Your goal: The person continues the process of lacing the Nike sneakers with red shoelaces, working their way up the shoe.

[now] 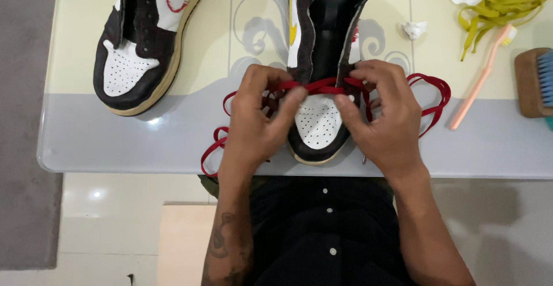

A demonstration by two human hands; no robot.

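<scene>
The person wears a dark, near-black button-front shirt (325,234). A vertical row of small pale round buttons (328,210) runs down the shirt's centre. Both forearms are bare, with no sleeve visible on either side of the shirt. The left forearm (227,245), left of the button row, carries a dark tattoo. Both hands are bare, without gloves, rings or watch.

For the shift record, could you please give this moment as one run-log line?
left hand: pinching red lace | right hand: pinching red lace | shoe: toe toward person, on table | second shoe: untouched
</scene>
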